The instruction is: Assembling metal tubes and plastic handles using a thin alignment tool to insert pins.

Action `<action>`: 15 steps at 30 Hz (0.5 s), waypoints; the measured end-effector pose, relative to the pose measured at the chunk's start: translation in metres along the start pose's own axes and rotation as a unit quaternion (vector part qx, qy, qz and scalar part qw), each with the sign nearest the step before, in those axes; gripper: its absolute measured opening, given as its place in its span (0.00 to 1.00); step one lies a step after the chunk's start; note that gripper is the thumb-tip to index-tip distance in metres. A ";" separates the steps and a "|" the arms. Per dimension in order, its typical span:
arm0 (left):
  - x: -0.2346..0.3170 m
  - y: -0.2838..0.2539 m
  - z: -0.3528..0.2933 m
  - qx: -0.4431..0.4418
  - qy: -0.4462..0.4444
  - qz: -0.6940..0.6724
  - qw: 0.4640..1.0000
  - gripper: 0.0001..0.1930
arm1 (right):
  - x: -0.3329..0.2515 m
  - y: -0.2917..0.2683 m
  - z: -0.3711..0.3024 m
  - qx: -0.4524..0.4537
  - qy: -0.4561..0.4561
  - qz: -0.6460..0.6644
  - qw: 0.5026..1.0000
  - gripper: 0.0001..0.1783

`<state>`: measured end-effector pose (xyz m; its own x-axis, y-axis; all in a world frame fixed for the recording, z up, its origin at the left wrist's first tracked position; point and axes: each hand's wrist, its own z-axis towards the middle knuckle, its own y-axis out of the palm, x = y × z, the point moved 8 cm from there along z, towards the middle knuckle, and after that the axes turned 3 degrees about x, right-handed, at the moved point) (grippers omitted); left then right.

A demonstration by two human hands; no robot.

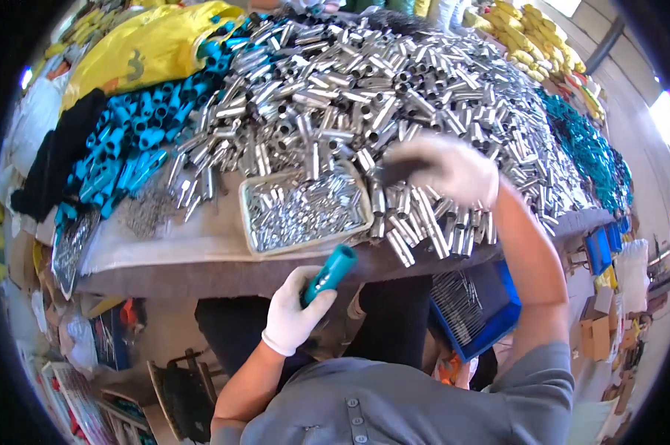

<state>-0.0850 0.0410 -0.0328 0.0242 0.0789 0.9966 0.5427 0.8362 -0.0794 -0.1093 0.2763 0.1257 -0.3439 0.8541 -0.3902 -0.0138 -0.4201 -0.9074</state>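
Observation:
My left hand (296, 315), in a white glove, is closed around a teal plastic tube (330, 273) in front of the table edge. The tube is tilted, its round open end facing up and to the right. My right hand (454, 169), also gloved in white, is over the near right part of a heap of shiny metal tubes (416, 100). Motion smears its fingers and a dark shape beside them, so I cannot make out whether it holds anything. Between the hands, further in, stands a pale tray (248, 230) of small metal parts.
Teal plastic tubes (138, 122) are piled at the left, beside a yellow sack (146, 55) and a black cloth (64, 159). Teal strands (583, 141) lie at the far right. Below the table's right edge is a blue crate (491, 330) with thin metal rods.

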 end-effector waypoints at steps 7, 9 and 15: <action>0.029 0.005 -0.005 -0.041 0.116 0.250 0.960 0.20 | -0.076 0.106 -0.033 -0.133 -0.060 0.200 0.969 0.22; 0.020 0.005 -0.008 -0.051 0.135 0.254 0.956 0.29 | -0.074 0.123 -0.033 -0.130 0.031 0.242 0.961 0.26; 0.000 -0.007 -0.004 -0.122 0.162 0.003 0.979 0.55 | -0.081 0.125 -0.016 -0.159 -0.004 0.276 0.948 0.25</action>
<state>-0.0856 0.0328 -0.0319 0.2714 -0.1262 0.9542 0.7249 0.6789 -0.1164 -0.0686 0.1598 0.0414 -0.2238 0.5285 -0.8189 0.4539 -0.6870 -0.5674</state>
